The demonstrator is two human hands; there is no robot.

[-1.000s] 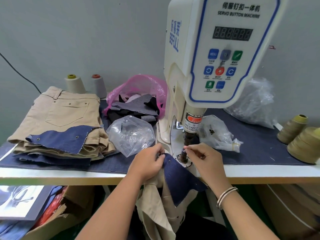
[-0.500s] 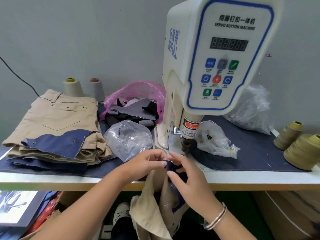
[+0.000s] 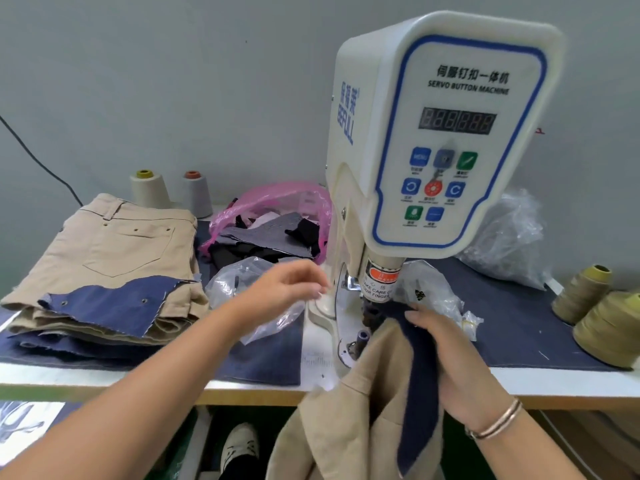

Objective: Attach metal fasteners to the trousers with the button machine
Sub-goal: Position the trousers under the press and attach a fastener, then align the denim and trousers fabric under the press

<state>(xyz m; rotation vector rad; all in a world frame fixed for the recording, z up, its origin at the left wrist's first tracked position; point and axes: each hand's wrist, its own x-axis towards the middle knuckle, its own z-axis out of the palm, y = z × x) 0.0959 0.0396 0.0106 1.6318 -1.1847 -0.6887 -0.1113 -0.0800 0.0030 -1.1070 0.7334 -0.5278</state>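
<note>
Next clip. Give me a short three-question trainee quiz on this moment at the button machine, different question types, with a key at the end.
1. True or false: the right hand holds the beige trousers with the navy fabric strip at the servo button machine.
2. Multiple choice: the left hand is
A. pressing a panel button
B. above the clear plastic bag, holding nothing
C. resting on the stack of folded trousers
3. Fill in: the scrap fabric pieces behind the clear bag sit in a ____ plastic bag.

Key: 1 true; 2 B; 3 pink
</note>
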